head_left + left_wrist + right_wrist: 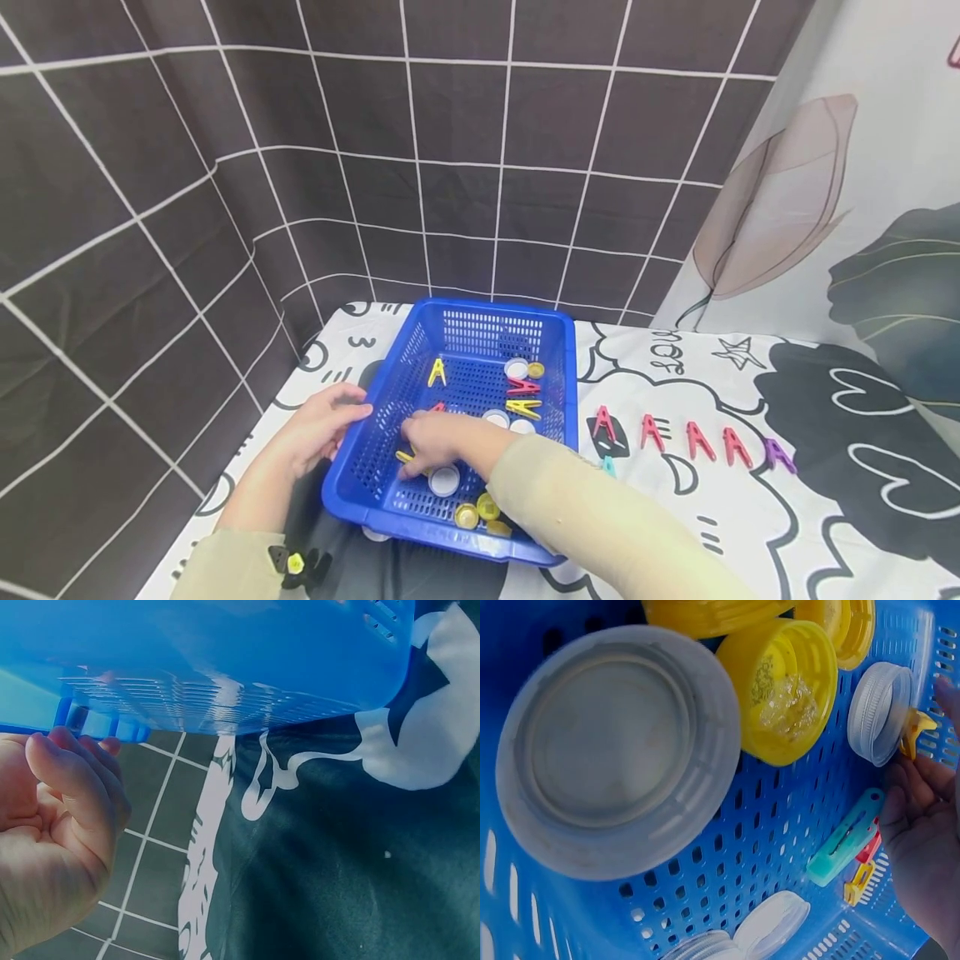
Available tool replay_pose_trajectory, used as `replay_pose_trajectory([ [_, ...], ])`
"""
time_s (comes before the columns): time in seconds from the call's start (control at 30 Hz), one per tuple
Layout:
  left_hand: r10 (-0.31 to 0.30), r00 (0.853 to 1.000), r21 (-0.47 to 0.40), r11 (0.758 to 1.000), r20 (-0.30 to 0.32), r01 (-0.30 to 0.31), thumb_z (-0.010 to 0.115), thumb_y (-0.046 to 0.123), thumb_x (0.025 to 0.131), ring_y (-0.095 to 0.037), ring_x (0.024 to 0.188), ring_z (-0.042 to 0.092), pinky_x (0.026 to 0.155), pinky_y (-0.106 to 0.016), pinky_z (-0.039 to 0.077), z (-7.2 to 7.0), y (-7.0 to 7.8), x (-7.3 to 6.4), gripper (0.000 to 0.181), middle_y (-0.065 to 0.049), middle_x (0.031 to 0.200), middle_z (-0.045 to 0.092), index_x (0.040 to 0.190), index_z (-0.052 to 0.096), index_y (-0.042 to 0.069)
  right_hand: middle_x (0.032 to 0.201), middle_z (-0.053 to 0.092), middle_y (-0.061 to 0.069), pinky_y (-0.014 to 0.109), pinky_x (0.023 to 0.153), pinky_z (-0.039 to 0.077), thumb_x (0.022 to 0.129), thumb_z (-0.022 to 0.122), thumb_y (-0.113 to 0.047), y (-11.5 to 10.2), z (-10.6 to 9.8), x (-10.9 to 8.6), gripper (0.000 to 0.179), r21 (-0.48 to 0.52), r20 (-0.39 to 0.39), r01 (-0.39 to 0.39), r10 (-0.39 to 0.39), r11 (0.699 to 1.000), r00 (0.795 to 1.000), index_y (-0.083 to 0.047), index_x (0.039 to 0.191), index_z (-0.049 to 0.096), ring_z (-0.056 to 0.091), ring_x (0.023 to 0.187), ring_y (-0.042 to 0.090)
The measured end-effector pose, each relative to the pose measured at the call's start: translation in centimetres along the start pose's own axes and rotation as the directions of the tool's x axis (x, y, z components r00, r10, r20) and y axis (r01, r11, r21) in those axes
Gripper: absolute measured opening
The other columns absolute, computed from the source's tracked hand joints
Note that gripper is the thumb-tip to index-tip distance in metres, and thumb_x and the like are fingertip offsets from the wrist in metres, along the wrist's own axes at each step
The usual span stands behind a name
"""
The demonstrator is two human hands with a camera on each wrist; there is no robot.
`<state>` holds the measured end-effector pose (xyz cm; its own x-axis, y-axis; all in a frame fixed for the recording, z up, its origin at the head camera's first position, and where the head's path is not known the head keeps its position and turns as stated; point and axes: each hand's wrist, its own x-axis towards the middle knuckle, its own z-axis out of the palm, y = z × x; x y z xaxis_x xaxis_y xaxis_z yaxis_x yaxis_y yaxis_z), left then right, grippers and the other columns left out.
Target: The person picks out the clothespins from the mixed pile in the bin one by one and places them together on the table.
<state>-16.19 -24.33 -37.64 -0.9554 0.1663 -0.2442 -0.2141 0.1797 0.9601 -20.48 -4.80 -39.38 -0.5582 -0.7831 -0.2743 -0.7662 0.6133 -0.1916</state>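
Observation:
My left hand (322,425) is at the left rim of a blue plastic basket (450,310); its fingertips touch the rim in the left wrist view. Inside the basket, the fingers and thumb of my right hand (435,440) curl around a yellow clothespin (916,733). Against that clothespin stands a clear white cap (880,714). Just below the right fingertips lies a teal clothespin (846,838), overlapping a red one. Yellow caps (787,694) and a big white lid (615,735) are nearer the right wrist camera.
Yellow clothespins (522,408), a red clothespin (522,387) and white caps (516,368) lie elsewhere in the basket. Right of it, several red clothespins (652,431), a purple one (780,455) and a teal one (608,466) lie on the patterned cloth (720,517). A dark tiled-pattern curtain (465,192) hangs behind.

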Motion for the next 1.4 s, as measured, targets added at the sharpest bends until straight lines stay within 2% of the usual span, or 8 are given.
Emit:
replay_pose_trajectory([
  [0.13,0.009,1.0,-0.002,1.0,0.004,-0.009,0.058,0.015,0.091,-0.012,0.05,0.056,0.039,-0.021,0.041,-0.1,-0.1,0.0,0.042,-0.006,0.074,0.065,0.123,0.038,-0.003,0.09,0.06,0.002,0.025,0.085,0.047,0.082,0.068,-0.046,0.0,0.0,0.2,0.049,-0.007,-0.016,-0.008,0.008,1.0,1.0,-0.005,0.107,0.061,0.057,0.087,0.013],
  [0.3,-0.003,1.0,0.008,1.0,-0.015,0.003,0.059,0.015,0.091,-0.011,0.048,0.053,0.039,-0.021,0.04,0.0,-0.3,0.2,0.041,-0.005,0.07,0.063,0.123,0.04,-0.002,0.078,0.057,-0.003,0.023,0.076,0.047,0.082,0.07,-0.037,-0.1,-0.1,0.2,0.032,-0.007,-0.018,-0.001,0.0,1.0,1.0,-0.009,0.095,0.064,0.055,0.075,0.011],
  [0.67,0.002,0.999,0.025,1.0,-0.036,-0.001,0.059,0.016,0.091,-0.009,0.043,0.046,0.037,-0.021,0.039,0.1,-0.5,0.1,0.043,0.0,0.063,0.057,0.125,0.04,-0.002,0.08,0.06,-0.003,0.021,0.071,0.046,0.082,0.07,-0.031,-0.3,-0.4,0.2,0.032,0.041,-0.008,0.044,-0.044,0.998,0.999,-0.007,0.103,0.065,0.054,0.073,0.009],
  [0.9,0.02,0.999,0.02,1.0,-0.026,-0.02,0.06,0.019,0.09,-0.009,0.045,0.049,0.038,-0.02,0.039,0.1,-0.7,0.1,0.041,-0.001,0.064,0.059,0.121,0.042,-0.001,0.085,0.062,-0.002,0.021,0.072,0.047,0.082,0.071,-0.029,-0.5,-1.2,0.0,0.034,0.092,-0.015,0.039,-0.038,0.995,0.999,-0.008,0.107,0.065,0.055,0.074,0.009],
  [1.17,-0.005,0.999,0.048,0.999,-0.045,0.007,0.062,0.021,0.087,-0.009,0.044,0.046,0.039,-0.02,0.039,0.3,-0.4,0.2,0.043,0.0,0.061,0.055,0.12,0.043,0.002,0.086,0.062,-0.003,0.018,0.07,0.047,0.082,0.071,-0.026,0.4,-3.6,-1.4,0.037,0.205,-0.076,0.059,-0.044,0.977,0.996,-0.006,0.112,0.064,0.055,0.074,0.006],
  [1.4,-0.015,0.999,0.042,0.999,-0.052,0.018,0.06,0.017,0.09,-0.01,0.045,0.046,0.039,-0.021,0.038,0.4,-0.3,0.1,0.043,-0.002,0.063,0.057,0.124,0.041,-0.001,0.09,0.063,-0.003,0.022,0.075,0.048,0.081,0.07,-0.025,1.9,-7.4,-4.4,0.039,0.297,-0.177,0.049,0.004,0.954,0.984,-0.005,0.115,0.062,0.057,0.081,0.008],
])
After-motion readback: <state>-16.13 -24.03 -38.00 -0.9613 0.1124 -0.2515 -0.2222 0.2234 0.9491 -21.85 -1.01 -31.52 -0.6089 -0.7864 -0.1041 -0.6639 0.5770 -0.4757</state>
